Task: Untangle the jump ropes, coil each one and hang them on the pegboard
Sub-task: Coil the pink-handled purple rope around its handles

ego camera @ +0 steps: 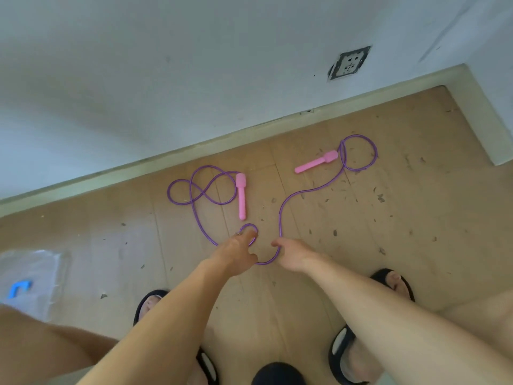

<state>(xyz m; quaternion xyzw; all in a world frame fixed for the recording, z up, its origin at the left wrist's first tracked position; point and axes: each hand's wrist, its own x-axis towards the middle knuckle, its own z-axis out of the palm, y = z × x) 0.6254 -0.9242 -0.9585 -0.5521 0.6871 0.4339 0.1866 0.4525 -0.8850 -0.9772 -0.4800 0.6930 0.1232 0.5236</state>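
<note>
Your left hand (238,252) has its fingers curled round a small loop of the purple rope (280,218), and your right hand (291,254) pinches the same cord just beside it, a short slack bend hanging between the two. Only one jump rope is in view: a thin, glossy cord lying on the wooden floor (388,245), with two smooth pink handles. The left handle (241,195) lies beside a tangle of crossed loops; the right handle (316,162) lies by a single round loop near the skirting. Dark flecks dot the boards. A clear plastic bag (33,276) lies far left; a wall socket (349,62) sits above.
</note>
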